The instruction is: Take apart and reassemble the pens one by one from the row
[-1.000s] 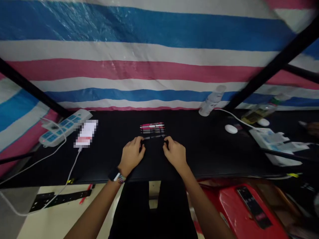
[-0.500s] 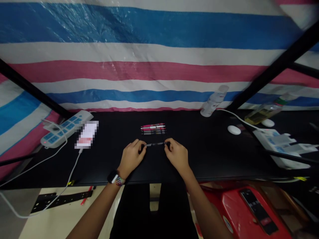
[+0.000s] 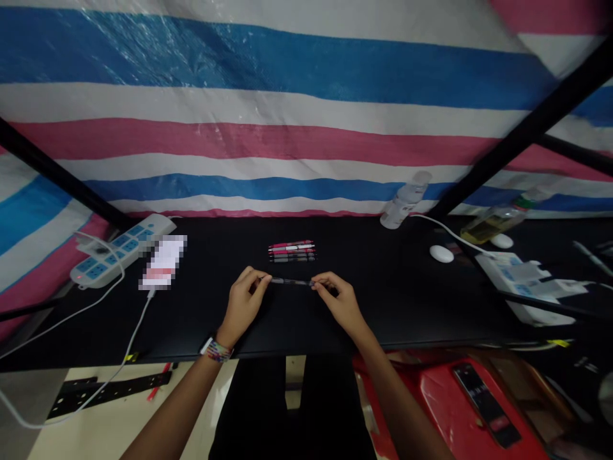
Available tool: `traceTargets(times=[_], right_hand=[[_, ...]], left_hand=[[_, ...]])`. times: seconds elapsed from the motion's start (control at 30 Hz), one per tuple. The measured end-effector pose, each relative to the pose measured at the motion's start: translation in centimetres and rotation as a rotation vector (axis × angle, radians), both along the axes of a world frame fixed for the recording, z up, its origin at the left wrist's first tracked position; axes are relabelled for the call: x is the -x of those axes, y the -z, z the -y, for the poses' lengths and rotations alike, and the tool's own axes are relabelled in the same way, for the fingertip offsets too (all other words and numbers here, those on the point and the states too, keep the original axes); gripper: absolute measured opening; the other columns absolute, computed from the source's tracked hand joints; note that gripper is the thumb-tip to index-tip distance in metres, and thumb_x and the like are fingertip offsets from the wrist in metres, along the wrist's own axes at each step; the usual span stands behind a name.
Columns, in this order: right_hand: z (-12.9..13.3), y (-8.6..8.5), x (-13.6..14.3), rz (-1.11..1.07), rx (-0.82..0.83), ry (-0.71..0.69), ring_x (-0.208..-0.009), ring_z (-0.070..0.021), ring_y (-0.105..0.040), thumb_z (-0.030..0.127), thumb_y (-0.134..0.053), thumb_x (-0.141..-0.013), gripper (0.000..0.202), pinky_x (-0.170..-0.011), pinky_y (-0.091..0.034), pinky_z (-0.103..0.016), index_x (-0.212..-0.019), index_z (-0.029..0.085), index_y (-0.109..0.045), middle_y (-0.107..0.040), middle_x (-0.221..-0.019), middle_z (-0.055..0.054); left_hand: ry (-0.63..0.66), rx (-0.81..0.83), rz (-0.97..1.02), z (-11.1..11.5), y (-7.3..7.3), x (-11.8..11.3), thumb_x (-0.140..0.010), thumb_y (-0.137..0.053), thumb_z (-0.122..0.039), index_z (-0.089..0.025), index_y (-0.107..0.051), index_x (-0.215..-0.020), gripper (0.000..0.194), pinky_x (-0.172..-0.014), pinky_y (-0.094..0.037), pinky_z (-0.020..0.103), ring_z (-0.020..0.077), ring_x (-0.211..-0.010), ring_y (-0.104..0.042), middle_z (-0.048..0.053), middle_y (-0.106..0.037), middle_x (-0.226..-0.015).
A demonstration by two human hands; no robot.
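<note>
The left hand point(image 3: 243, 300) and right hand point(image 3: 339, 299) each pinch one end of a slim dark pen point(image 3: 290, 282), a straight rod with a translucent-looking barrel, between thumb and curled fingers. It runs crosswise between the two sets of fingertips, over the smooth matte-black table point(image 3: 383, 281). Just beyond the fingers, a tight row of slender pens point(image 3: 292, 251), pink, white and dark, lies nearly parallel to it. Past the left fingers, well apart, are a flat rectangular phone point(image 3: 164, 262), its screen blurred out, and a long white plastic power strip point(image 3: 124, 250) with blue socket faces. Beyond the right fingers, a smooth, rounded white object point(image 3: 441, 254) sits near a whitish cylindrical bottle point(image 3: 402, 203). Farthest from the fingers hangs crinkled, glossy striped sheeting point(image 3: 268, 140) in blue, white and pink.
</note>
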State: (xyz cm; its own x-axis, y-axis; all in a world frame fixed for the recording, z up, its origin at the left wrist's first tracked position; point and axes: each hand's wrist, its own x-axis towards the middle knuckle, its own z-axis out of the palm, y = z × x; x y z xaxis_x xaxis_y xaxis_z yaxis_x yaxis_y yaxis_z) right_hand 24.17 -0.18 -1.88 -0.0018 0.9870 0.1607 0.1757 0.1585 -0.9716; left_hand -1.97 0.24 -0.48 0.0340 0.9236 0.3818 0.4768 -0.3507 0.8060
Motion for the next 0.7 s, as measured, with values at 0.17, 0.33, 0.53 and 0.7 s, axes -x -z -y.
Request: traceTargets(times=[0.17,0.33,0.53,0.7], right_hand=[[-0.9,-0.8,0.8,-0.354,0.15,0.012,-0.071,-0.0183,-0.069,0.042,-0.092,-0.079,0.026,-0.069,-0.056,-0.033,-0.095,0.023,-0.085,-0.077,-0.079,-0.002],[-3.1,-2.0,1.3,-0.501,0.211,0.059,-0.064,-0.0153,-0.064,0.041,-0.097,-0.072,0.028,-0.065,-0.056,-0.032,-0.089,0.022,-0.087,-0.075,-0.073,0.0],[-6.2,-2.8,1.1,-0.538,0.109,0.092,-0.065,-0.0155,-0.066,0.039,-0.098,-0.069,0.027,-0.07,-0.059,-0.035,-0.087,0.023,-0.086,-0.077,-0.076,-0.001],[-7.7,-2.8,0.4,-0.51,0.062,0.056,-0.064,-0.0143,-0.063,0.04,-0.097,-0.072,0.025,-0.067,-0.056,-0.034,-0.088,0.023,-0.087,-0.077,-0.077,-0.002]], left_hand=[[0.008,0.033,0.082,-0.8,-0.8,-0.5,-0.109,-0.065,-0.037,-0.022,-0.074,-0.091,0.025,-0.073,-0.045,0.03,0.0171,-0.078,-0.06,0.0,-0.061,-0.085],[0.052,0.083,0.188,-2.9,-0.8,-1.1,-0.107,-0.068,-0.038,-0.022,-0.078,-0.106,0.019,-0.07,-0.05,0.029,0.0152,-0.074,-0.063,0.002,-0.067,-0.091],[0.103,-0.068,0.062,-6.1,-2.5,-1.6,-0.103,-0.072,-0.032,-0.023,-0.081,-0.113,0.016,-0.078,-0.055,0.032,0.0186,-0.082,-0.067,0.005,-0.072,-0.098],[0.223,-0.17,-0.222,-7.3,-4.7,-0.9,-0.11,-0.063,-0.031,-0.021,-0.079,-0.115,0.02,-0.081,-0.053,0.034,0.021,-0.086,-0.067,0.006,-0.073,-0.097]])
